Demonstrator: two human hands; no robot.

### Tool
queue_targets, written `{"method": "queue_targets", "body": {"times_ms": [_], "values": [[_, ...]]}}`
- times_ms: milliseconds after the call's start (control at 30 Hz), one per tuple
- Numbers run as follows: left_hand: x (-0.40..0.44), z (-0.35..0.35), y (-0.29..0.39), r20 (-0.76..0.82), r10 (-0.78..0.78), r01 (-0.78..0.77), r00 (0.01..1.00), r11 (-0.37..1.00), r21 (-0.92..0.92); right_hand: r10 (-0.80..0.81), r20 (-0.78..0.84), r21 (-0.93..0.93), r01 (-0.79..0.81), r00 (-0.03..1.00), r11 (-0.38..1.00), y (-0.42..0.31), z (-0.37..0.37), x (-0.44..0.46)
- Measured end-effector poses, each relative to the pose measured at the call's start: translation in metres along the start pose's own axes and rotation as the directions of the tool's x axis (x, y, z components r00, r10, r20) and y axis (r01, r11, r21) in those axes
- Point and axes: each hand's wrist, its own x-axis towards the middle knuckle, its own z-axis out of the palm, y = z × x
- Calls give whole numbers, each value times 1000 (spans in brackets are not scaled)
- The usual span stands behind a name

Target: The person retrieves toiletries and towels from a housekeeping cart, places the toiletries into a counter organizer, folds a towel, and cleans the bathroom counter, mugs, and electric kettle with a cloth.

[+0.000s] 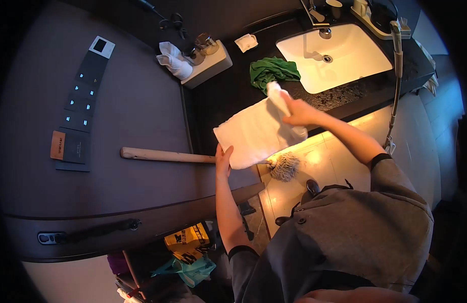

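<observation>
A white towel is stretched between my two hands in front of the dark counter. My left hand grips its lower left edge, with the thumb and fingers closed on the cloth. Bunched cloth at the towel's upper right is in my right hand. Just beyond the towel, a crumpled green cloth lies on the counter beside the white sink.
A white box with glasses and rolled white cloths stands at the counter's left. The wooden handle of a mop leans below. Right of the sink hangs a hose. A door edge is at lower left.
</observation>
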Motion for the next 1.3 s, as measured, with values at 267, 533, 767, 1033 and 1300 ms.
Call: {"method": "queue_targets", "body": {"times_ms": [267,533,767,1033,1300], "values": [[-8,27,22,-14,60,-61,998,980,-190,77,410,480,-287,909,829,-35,45,21],[2,41,40,-114,94,-85,989,993,80,155,-165,446,-66,974,893,19,36,-4],[17,3,17,-166,269,-195,949,911,363,236,-402,174,-179,885,968,68,31,-36],[19,-11,-2,-301,199,-45,932,892,450,267,-754,375,60,600,925,85,71,-48],[26,-16,1,-202,119,-48,972,945,324,420,-600,370,-229,681,900,89,56,-33]]}}
